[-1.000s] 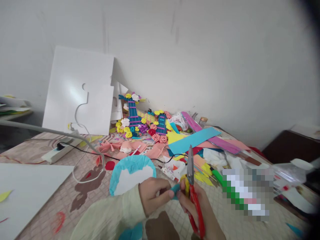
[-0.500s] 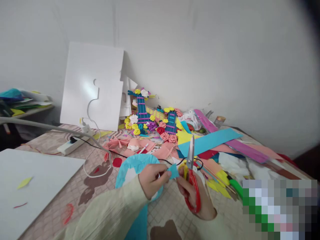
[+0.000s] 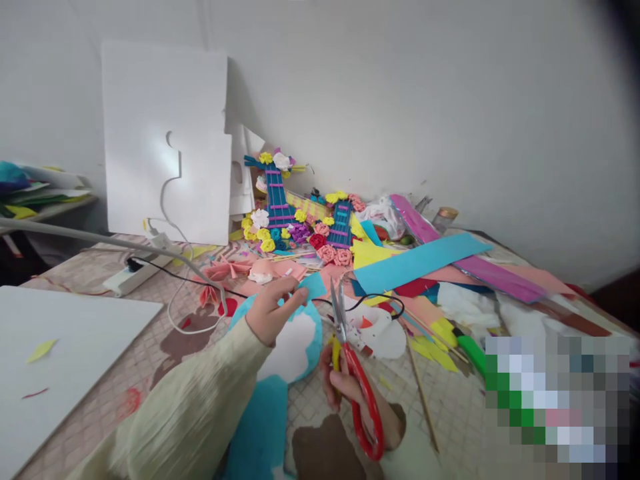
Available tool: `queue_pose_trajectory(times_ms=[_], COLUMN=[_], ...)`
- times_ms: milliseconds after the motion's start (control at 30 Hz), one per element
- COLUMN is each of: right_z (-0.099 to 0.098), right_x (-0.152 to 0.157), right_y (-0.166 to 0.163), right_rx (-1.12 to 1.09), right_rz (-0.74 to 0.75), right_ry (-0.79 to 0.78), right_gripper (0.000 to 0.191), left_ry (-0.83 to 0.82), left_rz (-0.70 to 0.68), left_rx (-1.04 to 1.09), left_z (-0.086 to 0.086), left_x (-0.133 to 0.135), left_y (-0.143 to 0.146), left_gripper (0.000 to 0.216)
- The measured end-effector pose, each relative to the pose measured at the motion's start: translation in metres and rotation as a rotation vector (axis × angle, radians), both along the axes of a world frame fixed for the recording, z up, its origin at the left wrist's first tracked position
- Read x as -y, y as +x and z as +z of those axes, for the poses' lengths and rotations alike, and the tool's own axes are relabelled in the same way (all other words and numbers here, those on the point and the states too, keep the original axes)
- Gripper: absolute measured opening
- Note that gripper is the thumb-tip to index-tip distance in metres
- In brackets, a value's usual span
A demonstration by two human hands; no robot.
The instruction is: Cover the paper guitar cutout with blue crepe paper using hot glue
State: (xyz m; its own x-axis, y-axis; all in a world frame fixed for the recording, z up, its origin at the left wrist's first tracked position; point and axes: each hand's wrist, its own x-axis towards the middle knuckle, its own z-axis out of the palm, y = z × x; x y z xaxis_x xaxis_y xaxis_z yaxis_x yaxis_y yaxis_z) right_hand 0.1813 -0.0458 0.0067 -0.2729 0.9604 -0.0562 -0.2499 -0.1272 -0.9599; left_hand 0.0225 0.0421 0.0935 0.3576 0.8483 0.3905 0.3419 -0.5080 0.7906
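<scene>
My left hand (image 3: 274, 312) is closed, pinching a small piece of blue crepe paper (image 3: 314, 285) between thumb and fingers. In my right hand (image 3: 361, 395) are scissors (image 3: 365, 407) with red handles; a yellow part shows at the grip. The blades point up and stand slightly apart, just right of the blue piece, not touching it. Under and beside my left hand lies a white rounded cutout (image 3: 293, 343) with blue crepe paper round its edge. A broad blue paper strip (image 3: 260, 420) runs from it toward me, partly behind my left sleeve.
Behind are flower-decorated guitar shapes (image 3: 280, 200), a leaning white board (image 3: 165, 140) and a blue strip (image 3: 420, 263) over paper scraps. A power strip (image 3: 135, 270) with cables sits left, near a white board (image 3: 65, 373). A thin stick (image 3: 423, 393) lies right.
My left hand has moved up and left with the blue piece, away from the scissors. The scissors have moved down and left, and their blades have parted. The view has shifted slightly.
</scene>
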Motion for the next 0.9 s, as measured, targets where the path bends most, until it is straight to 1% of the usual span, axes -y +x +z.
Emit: queue_pose_trajectory(times_ms=[67,167,233,367,467,533,567,600,667,767,833,900], right_z=[0.006,0.018,0.024,0.025,0.022,0.020,0.020,0.020,0.022,0.023,0.022,0.020], right_x=[0.005,0.010,0.012,0.012,0.008,0.003,0.001,-0.001,-0.004,-0.006,-0.007,-0.007], right_y=[-0.001,-0.001,-0.001,0.001,0.004,0.008,0.010,0.011,0.013,0.012,0.010,0.009], right_rx=[0.034,0.095,0.130,0.122,0.073,0.020,-0.013,-0.044,-0.085,-0.087,-0.069,-0.044], right_rz=[-0.011,0.022,0.036,0.023,-0.079,-0.152,-0.179,-0.195,-0.212,-0.219,-0.212,-0.191], right_ry=[0.007,0.005,-0.003,-0.003,-0.004,-0.009,-0.011,-0.013,-0.025,-0.059,-0.057,-0.029], right_gripper=[0.041,0.034,0.031,0.030,0.034,0.036,0.036,0.035,0.033,0.030,0.029,0.028], left_ry=[0.005,-0.004,-0.011,-0.018,-0.058,-0.107,-0.142,-0.186,-0.289,-0.447,-0.493,-0.480], left_rz=[-0.013,-0.005,0.004,0.031,0.052,0.037,0.002,-0.063,-0.206,-0.393,-0.424,-0.370], left_rx=[0.024,0.070,0.056,0.023,0.010,-0.085,-0.167,-0.252,-0.390,-0.514,-0.521,-0.484], left_z=[-0.002,-0.008,-0.010,-0.007,0.001,0.004,0.004,0.002,-0.008,-0.031,-0.046,-0.057], left_x=[-0.001,-0.001,-0.001,0.002,0.022,0.043,0.054,0.065,0.084,0.100,0.107,0.114], left_y=[0.002,0.006,0.009,0.010,0.002,-0.007,-0.013,-0.019,-0.032,-0.046,-0.049,-0.048], left_gripper=[0.032,0.034,0.032,0.029,0.030,0.033,0.033,0.032,0.032,0.033,0.035,0.037])
